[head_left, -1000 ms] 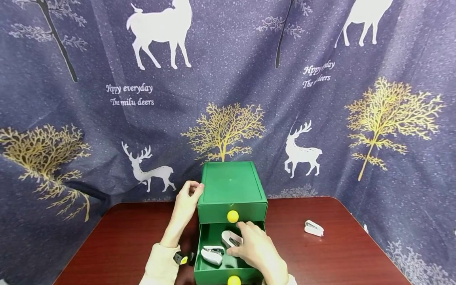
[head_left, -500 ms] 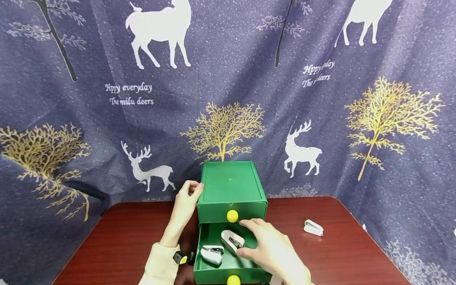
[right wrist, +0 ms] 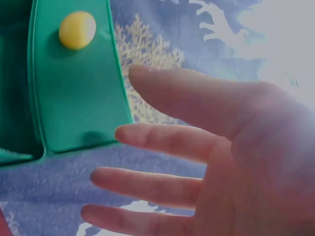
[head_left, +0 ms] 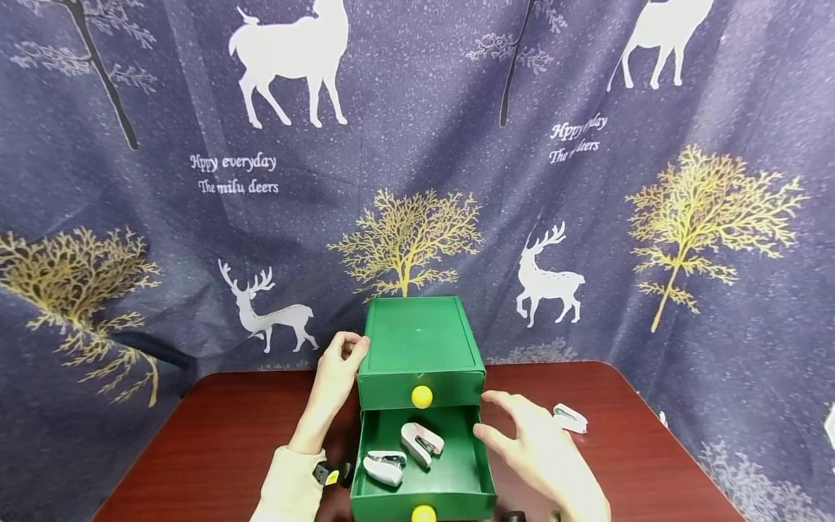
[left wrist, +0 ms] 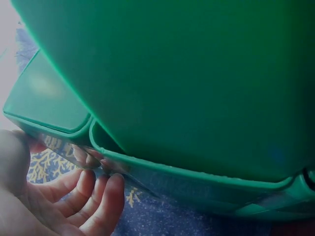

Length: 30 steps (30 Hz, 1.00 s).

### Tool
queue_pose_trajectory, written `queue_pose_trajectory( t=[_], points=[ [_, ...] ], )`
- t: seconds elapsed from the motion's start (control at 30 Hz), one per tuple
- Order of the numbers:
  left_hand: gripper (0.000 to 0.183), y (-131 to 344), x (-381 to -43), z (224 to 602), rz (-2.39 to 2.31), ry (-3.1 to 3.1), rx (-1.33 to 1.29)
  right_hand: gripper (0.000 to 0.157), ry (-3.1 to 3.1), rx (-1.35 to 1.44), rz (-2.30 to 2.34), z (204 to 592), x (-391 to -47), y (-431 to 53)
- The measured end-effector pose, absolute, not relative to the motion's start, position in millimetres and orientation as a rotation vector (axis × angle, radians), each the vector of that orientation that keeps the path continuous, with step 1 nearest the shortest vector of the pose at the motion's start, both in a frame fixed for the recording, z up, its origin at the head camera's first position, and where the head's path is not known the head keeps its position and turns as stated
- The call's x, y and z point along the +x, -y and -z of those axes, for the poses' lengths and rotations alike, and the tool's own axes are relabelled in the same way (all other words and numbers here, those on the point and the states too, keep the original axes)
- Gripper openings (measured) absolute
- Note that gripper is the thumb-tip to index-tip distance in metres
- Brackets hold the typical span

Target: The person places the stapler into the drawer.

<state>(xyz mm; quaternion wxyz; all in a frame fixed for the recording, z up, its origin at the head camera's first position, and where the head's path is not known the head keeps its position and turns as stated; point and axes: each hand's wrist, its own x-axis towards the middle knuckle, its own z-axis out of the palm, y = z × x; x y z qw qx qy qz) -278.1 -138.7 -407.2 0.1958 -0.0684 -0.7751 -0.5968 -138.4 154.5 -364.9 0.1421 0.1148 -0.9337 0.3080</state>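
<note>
A green two-drawer desk box (head_left: 417, 341) stands on the table, its lower drawer (head_left: 391, 504) pulled out. Inside lie two small white-and-grey staplers: one (head_left: 383, 470) at the front left, the other (head_left: 417, 446) slanted near the middle. My left hand (head_left: 335, 370) rests fingertips and thumb against the box's left side, fingers (left wrist: 106, 201) bent loosely at the wall in the left wrist view. To the right of the drawer my right hand (head_left: 538, 438) hovers with fingers spread, holding nothing; the right wrist view shows the palm (right wrist: 231, 187) and extended fingers.
A third white stapler (head_left: 570, 418) lies on the red-brown table (head_left: 215, 449), beyond my right hand. Yellow round knobs mark the upper drawer (head_left: 422, 396) and the lower one. A dark patterned cloth (head_left: 417, 145) hangs behind.
My right hand has drawn away to the right, out from over the lower drawer, leaving the slanted stapler lying there. The left hand stays at the box's side.
</note>
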Motion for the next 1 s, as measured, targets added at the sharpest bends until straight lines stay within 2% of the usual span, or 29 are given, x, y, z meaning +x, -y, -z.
queue_pose_trajectory(
  t=[0.23, 0.77, 1.0],
  points=[
    [0.026, 139.7, -278.2, 406.9, 1.658, 2.173, -0.185, 0.043, 2.687, 0.313, -0.947, 376.9, -150.8, -174.0],
    [0.028, 137.5, -277.0, 406.3, 1.67, 2.172, -0.196, 0.03, 2.536, 0.149, -1.01, 430.8, -193.2, -222.2],
    [0.027, 138.0, -278.4, 406.5, 1.648, 2.168, -0.198, 0.034, 2.51, 0.06, -0.91, 448.8, -207.2, -233.6]
  ],
)
